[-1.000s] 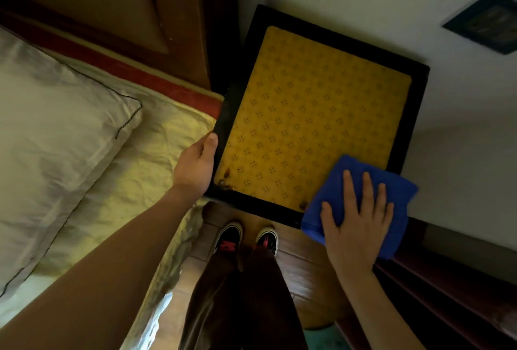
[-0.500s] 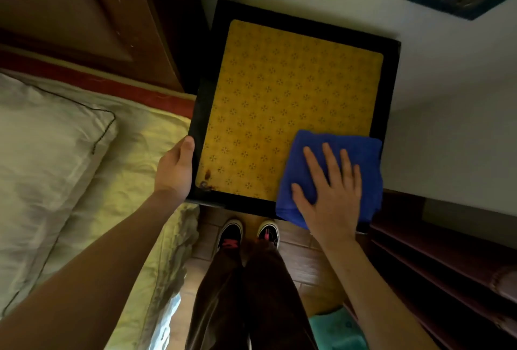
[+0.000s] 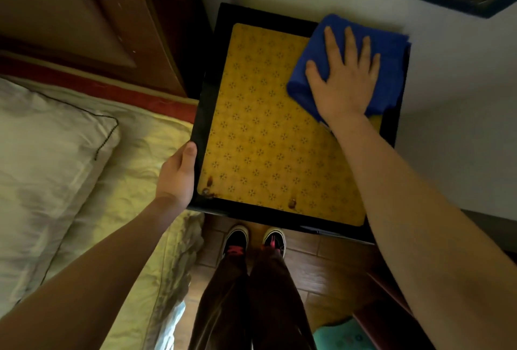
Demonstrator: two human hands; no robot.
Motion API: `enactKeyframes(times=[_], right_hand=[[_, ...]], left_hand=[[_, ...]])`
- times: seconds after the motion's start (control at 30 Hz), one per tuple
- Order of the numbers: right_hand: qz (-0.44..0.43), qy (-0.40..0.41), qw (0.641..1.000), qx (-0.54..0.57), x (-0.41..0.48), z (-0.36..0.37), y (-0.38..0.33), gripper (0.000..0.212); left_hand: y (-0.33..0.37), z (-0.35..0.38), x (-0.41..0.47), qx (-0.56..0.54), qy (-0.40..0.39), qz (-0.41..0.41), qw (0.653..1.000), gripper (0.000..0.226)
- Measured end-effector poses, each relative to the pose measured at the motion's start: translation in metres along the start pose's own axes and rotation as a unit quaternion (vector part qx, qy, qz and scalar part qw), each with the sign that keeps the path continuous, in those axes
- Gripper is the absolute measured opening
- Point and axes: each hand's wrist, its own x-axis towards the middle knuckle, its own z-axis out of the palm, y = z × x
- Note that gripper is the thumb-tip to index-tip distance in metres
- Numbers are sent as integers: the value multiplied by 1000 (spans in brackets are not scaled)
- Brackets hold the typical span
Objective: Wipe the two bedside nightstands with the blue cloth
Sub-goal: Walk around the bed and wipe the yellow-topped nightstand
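Note:
A black-framed nightstand (image 3: 208, 103) with a yellow patterned top stands between the bed and the wall. The folded blue cloth (image 3: 391, 50) lies on its far right corner. My right hand (image 3: 345, 78) presses flat on the cloth, fingers straight and spread. My left hand (image 3: 177, 176) grips the nightstand's near left edge, thumb lying on the black frame. Small dark stains show along the near edge of the yellow top.
The bed with a pale pillow (image 3: 42, 159) and yellowish sheet lies to the left, with a wooden headboard (image 3: 84, 14) behind it. A white wall runs behind and to the right. My shoes (image 3: 237, 240) stand on a wooden floor; dark wooden shelving (image 3: 391, 296) is at lower right.
My right hand has slid the blue cloth from the near right corner up to the far right corner of the nightstand. My left hand has kept its grip on the left edge.

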Motion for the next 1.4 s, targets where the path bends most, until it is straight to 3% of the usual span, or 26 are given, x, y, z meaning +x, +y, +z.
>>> enactKeyframes(times=[0.1, 0.23, 0.33, 0.43, 0.57, 0.67, 0.77, 0.83, 0.93, 1.0, 1.1, 1.2, 1.4], right_hand=[[-91, -10, 996, -12, -37, 6, -24, 65], [-241, -51, 969, 21, -162, 20, -20, 62], [-274, -73, 959, 18, -196, 19, 6, 62], [-189, -44, 981, 8, -143, 15, 8, 63], [-50, 4, 998, 23, -26, 11, -49, 65], [-87, -18, 996, 6, -4, 18, -105, 67], [-223, -22, 975, -3, -69, 26, -115, 64], [-260, -36, 965, 11, -130, 28, -86, 61], [-254, -64, 965, 9, -189, 21, -20, 60], [-225, -58, 973, 2, -181, 13, 21, 61], [-67, -8, 998, -12, -116, 5, 29, 63], [63, 11, 998, 11, -56, 7, -18, 65], [-69, -10, 998, 4, -128, 19, -50, 62]], left_hand=[[4, 1, -3, -1, 6, 1, 1000, 81], [2, -1, -4, -8, 1, -8, 1000, 88], [3, 0, -5, -4, 5, -7, 1000, 88], [5, 0, -5, -4, 4, 8, 1000, 79], [6, 0, -5, -1, 7, 2, 1000, 68], [8, 0, -6, 3, 7, -1, 1000, 63], [11, 0, -8, 23, 11, 0, 1000, 53], [12, -1, -8, 36, 9, 6, 999, 52], [10, -1, -7, 49, 8, 4, 999, 55], [9, -1, -7, 49, 6, 8, 999, 54], [10, 0, -6, 43, 8, 13, 999, 49], [10, 0, -6, 43, 9, 11, 999, 49], [13, 0, -8, 52, 10, 15, 998, 49]])
